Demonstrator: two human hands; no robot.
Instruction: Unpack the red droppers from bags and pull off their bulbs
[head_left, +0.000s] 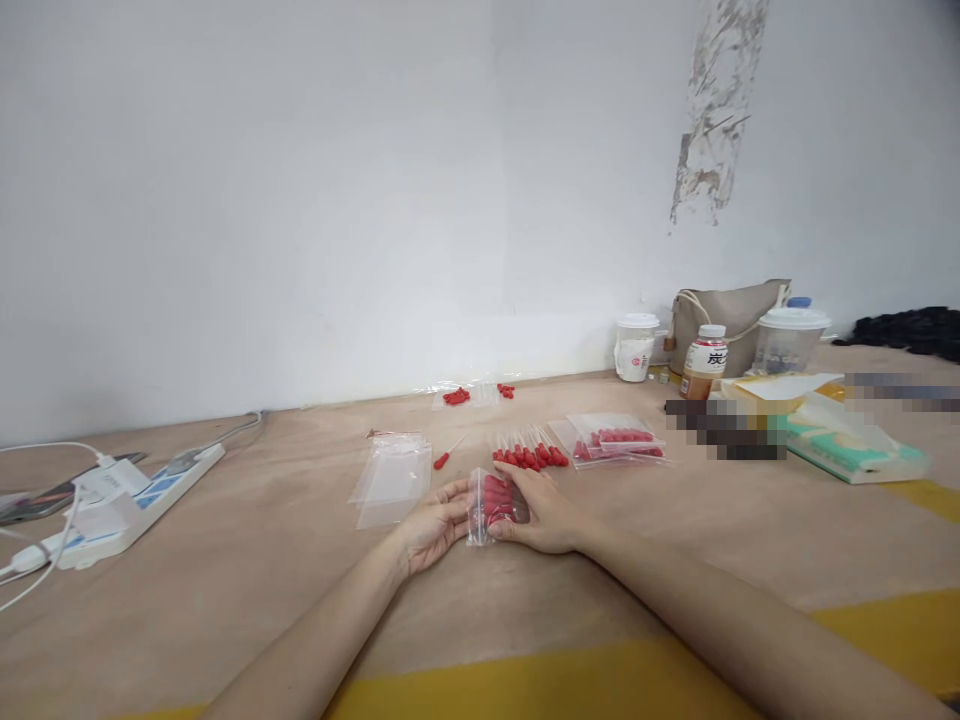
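A small clear zip bag [478,512] with several red rubber bulbs inside is held between my two hands, above the table. My left hand [433,527] has its fingers closed at the bag's zip end, partly behind it. My right hand [546,512] grips the other end, thumb in front and fingers over the far edge. Just beyond lies a row of glass droppers [531,452] with red bulbs. A single dropper [442,460] lies left of them. Flat clear bags [391,480] are stacked left of my hands, and filled zip bags [615,445] lie to the right.
Loose red bulbs [456,397] lie near the wall. A power strip [142,505] with cables is at left. A paper cup [636,348], a bottle [703,365], a grey bag [731,325], a lidded plastic cup [789,345] and a tissue pack [855,445] stand or lie at right.
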